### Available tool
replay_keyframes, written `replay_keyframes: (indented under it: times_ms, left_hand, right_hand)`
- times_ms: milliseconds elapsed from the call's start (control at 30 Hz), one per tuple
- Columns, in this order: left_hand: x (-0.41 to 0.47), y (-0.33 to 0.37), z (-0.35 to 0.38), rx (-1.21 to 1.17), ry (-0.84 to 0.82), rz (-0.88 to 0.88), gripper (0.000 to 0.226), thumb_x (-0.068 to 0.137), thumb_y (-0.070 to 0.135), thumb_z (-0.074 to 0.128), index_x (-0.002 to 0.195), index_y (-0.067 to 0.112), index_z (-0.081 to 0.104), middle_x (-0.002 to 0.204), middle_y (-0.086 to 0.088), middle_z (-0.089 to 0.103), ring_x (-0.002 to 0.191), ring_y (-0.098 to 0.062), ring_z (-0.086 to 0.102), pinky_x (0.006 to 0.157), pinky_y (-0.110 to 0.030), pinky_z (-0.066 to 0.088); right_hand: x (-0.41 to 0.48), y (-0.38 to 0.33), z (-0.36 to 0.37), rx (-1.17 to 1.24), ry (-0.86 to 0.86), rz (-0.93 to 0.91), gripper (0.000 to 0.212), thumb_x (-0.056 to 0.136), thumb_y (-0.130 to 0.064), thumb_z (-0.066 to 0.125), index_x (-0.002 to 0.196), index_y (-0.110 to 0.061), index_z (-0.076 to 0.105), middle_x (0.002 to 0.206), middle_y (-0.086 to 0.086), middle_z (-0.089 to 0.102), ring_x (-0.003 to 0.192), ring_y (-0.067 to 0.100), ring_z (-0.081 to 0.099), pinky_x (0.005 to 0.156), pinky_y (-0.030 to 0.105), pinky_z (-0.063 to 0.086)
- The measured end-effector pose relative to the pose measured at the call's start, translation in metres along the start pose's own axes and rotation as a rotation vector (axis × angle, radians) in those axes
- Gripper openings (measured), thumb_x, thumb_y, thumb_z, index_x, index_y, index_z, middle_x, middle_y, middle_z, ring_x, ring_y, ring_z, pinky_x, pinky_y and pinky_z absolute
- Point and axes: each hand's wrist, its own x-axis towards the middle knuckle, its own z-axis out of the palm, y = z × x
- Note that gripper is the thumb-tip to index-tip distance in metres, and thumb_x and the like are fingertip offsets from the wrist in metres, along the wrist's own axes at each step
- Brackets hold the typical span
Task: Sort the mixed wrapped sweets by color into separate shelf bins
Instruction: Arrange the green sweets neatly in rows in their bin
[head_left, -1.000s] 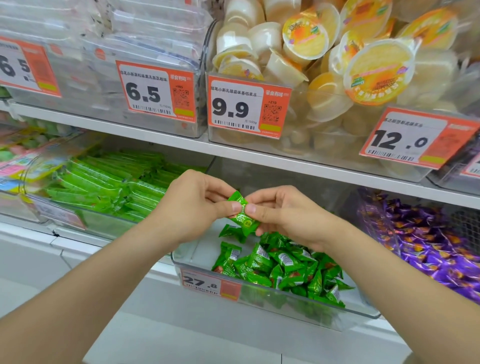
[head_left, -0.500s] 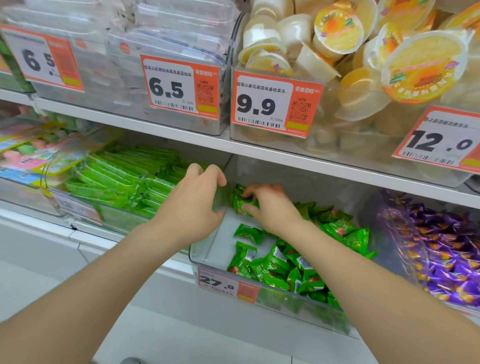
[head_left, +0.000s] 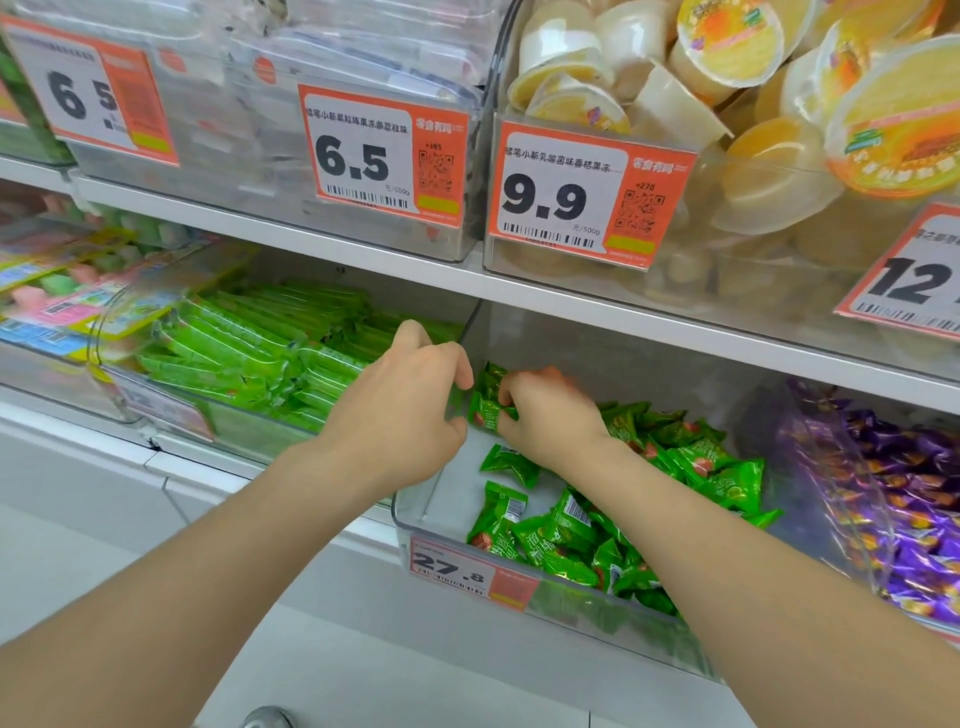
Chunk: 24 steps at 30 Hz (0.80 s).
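A clear shelf bin (head_left: 415, 512) priced 27.8 holds several green wrapped sweets (head_left: 691, 457). My right hand (head_left: 550, 415) is inside the bin near its back left, fingers curled around a green wrapped sweet (head_left: 483, 410). My left hand (head_left: 400, 405) curls over the bin's left wall, thumb and fingers close to the same sweet; whether it touches the sweet is hidden. Loose green sweets lie below my right wrist and along the bin's front.
Left of it, a bin of long green packets (head_left: 234, 353). Right of it, a bin of purple wrapped sweets (head_left: 904, 509). The shelf above (head_left: 571, 296) hangs low over the bins and carries clear packets and yellow jelly cups (head_left: 737, 52). Pastel packets (head_left: 57, 291) sit far left.
Both hands have gone from in front of the bin, holding a green sweet between them, to the bin's back left. The view has moved closer and leftward.
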Motion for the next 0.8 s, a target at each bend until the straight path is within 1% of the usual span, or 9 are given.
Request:
replay_keyframes:
  times_ms: [167,233,267,333,400,500,567,667,800]
  left_hand:
    - [0.0,0.004,0.001,0.016,0.036,0.0,0.032,0.089,0.029,0.074,0.118,0.032,0.062,0.118,0.003,0.038,0.087,-0.02,0.059,0.082,-0.043,0.057]
    - [-0.001,0.005,0.001,0.034,0.056,0.007,0.03,0.09,0.029,0.074,0.118,0.031,0.062,0.118,0.002,0.037,0.088,-0.02,0.056,0.08,-0.043,0.056]
    - [-0.002,0.006,0.001,0.043,0.068,0.014,0.03,0.09,0.028,0.073,0.117,0.03,0.063,0.117,0.002,0.037,0.09,-0.02,0.055,0.08,-0.043,0.056]
    - [-0.003,0.007,0.002,0.068,0.096,0.04,0.027,0.09,0.026,0.072,0.115,0.028,0.064,0.115,0.002,0.038,0.096,-0.021,0.052,0.081,-0.043,0.055]
    - [-0.005,0.009,0.003,0.091,0.122,0.071,0.022,0.091,0.024,0.071,0.111,0.029,0.066,0.113,0.003,0.04,0.101,-0.021,0.051,0.081,-0.041,0.054]
    - [-0.006,0.012,0.002,0.102,0.147,0.104,0.015,0.093,0.024,0.068,0.106,0.031,0.069,0.108,0.006,0.049,0.105,-0.019,0.051,0.083,-0.037,0.052]
    - [-0.006,0.013,0.002,0.094,0.156,0.115,0.014,0.092,0.022,0.066,0.102,0.032,0.071,0.101,0.008,0.057,0.103,-0.018,0.053,0.083,-0.039,0.054]
    - [-0.007,0.014,0.001,0.057,0.166,0.117,0.014,0.09,0.022,0.066,0.096,0.033,0.072,0.091,0.012,0.06,0.095,-0.016,0.053,0.08,-0.041,0.055]
    - [-0.004,0.014,0.001,0.037,0.172,0.118,0.016,0.088,0.018,0.067,0.093,0.033,0.073,0.09,0.011,0.062,0.094,-0.017,0.055,0.08,-0.041,0.055]
  right_hand:
    - [-0.007,-0.003,-0.016,-0.031,0.055,0.003,0.03,0.089,-0.038,0.067,0.108,-0.017,0.059,0.105,0.01,0.062,0.095,0.035,0.061,0.079,0.039,0.056]
    - [-0.009,0.001,-0.025,0.017,0.063,0.009,0.023,0.085,-0.036,0.068,0.098,-0.021,0.058,0.099,0.006,0.062,0.091,0.033,0.061,0.076,0.037,0.055]
    - [-0.011,0.003,-0.027,0.055,0.018,0.01,0.019,0.083,-0.037,0.069,0.09,-0.024,0.057,0.095,0.003,0.062,0.09,0.029,0.061,0.075,0.037,0.055]
    - [-0.018,0.006,-0.028,0.1,-0.124,-0.021,0.021,0.076,-0.04,0.075,0.08,-0.027,0.059,0.088,-0.005,0.063,0.087,0.021,0.063,0.075,0.037,0.057]
    - [-0.026,0.008,-0.021,0.062,-0.199,-0.069,0.027,0.071,-0.047,0.08,0.083,-0.029,0.065,0.089,-0.008,0.064,0.085,0.017,0.062,0.076,0.037,0.057]
    - [-0.032,0.011,-0.014,0.068,-0.201,-0.091,0.033,0.069,-0.05,0.083,0.091,-0.03,0.069,0.089,-0.01,0.064,0.087,0.017,0.062,0.076,0.036,0.057]
    - [-0.032,0.013,-0.014,0.087,-0.194,-0.085,0.035,0.067,-0.052,0.084,0.091,-0.03,0.069,0.087,-0.011,0.064,0.086,0.016,0.062,0.077,0.037,0.058]
    - [-0.033,0.015,-0.011,0.063,-0.173,-0.061,0.043,0.063,-0.06,0.085,0.089,-0.032,0.065,0.09,-0.008,0.063,0.089,0.017,0.059,0.076,0.036,0.054]
    - [-0.031,0.015,-0.014,0.084,-0.173,-0.047,0.027,0.067,-0.046,0.08,0.083,-0.034,0.062,0.09,-0.008,0.062,0.087,0.02,0.062,0.076,0.035,0.057]
